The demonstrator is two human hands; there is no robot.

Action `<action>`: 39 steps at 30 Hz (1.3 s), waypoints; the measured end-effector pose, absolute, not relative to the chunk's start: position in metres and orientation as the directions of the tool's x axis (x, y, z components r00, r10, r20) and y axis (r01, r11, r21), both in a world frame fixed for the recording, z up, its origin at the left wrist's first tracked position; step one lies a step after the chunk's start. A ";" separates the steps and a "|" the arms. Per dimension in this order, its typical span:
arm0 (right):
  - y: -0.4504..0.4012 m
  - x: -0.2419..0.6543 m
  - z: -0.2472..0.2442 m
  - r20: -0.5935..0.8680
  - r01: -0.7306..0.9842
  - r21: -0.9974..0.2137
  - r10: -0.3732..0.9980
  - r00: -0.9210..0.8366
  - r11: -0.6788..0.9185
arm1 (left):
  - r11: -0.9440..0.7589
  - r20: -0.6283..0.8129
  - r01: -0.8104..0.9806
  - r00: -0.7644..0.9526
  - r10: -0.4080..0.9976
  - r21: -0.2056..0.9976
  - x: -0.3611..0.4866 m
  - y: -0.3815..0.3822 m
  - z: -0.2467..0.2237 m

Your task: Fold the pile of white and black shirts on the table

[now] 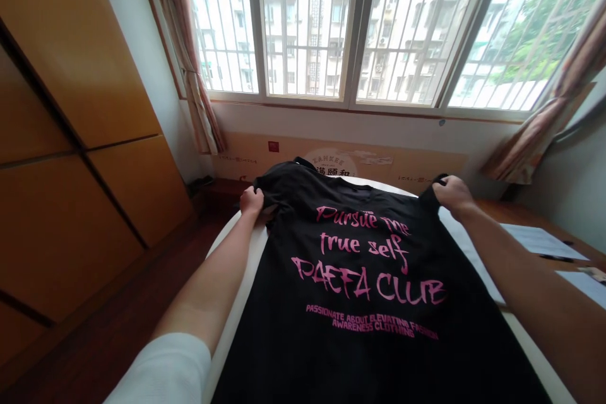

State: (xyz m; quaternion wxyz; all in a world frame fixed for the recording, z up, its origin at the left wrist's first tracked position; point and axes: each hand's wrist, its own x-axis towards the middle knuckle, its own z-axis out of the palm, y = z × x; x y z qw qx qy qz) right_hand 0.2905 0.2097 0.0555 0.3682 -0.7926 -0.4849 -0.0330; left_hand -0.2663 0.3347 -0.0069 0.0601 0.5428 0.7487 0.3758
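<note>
A black fabric T-shirt (pixel 360 278) with pink printed lettering lay spread on a rounded white surface (pixel 231 271), its collar toward the barred glass window (pixel 307 31). The left hand (pixel 250 201) was closed firmly on the shirt's left upper edge, and the right hand (pixel 455 196) gripped the opposite upper edge. White papers (pixel 540 242) lay on a brown wooden table (pixel 492 208) to the right

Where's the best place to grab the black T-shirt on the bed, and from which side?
Grip the black T-shirt at its two shoulders from above: it lies flat on the bed, print up, collar toward the window, so those top corners pinch easily. Your left hand and right hand are already there.
</note>
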 end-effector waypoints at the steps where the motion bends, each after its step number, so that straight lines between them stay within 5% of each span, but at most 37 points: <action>1: 0.219 0.278 0.057 0.412 0.803 -0.553 0.766 0.493 -0.220 | 0.126 0.319 0.767 -0.402 0.858 0.629 -0.266 0.335 -0.007; 11: 0.277 0.145 0.002 0.326 0.896 -0.444 0.936 0.134 0.026 | 0.109 0.326 0.762 -0.396 0.859 0.638 -0.267 0.336 -0.012; 19: 0.261 0.125 -0.035 0.237 0.937 -0.320 0.969 -0.064 0.140 | 0.095 0.314 0.739 -0.394 0.864 0.667 -0.267 0.335 -0.018; 33: 0.229 0.149 -0.020 0.037 0.845 -0.462 0.957 -0.287 0.271 | 0.086 0.325 0.755 -0.379 0.866 0.650 -0.270 0.331 -0.016; 39: 0.226 0.151 -0.022 0.058 0.802 -0.520 0.948 -0.312 0.295 | 0.103 0.322 0.783 -0.367 0.873 0.613 -0.269 0.330 -0.012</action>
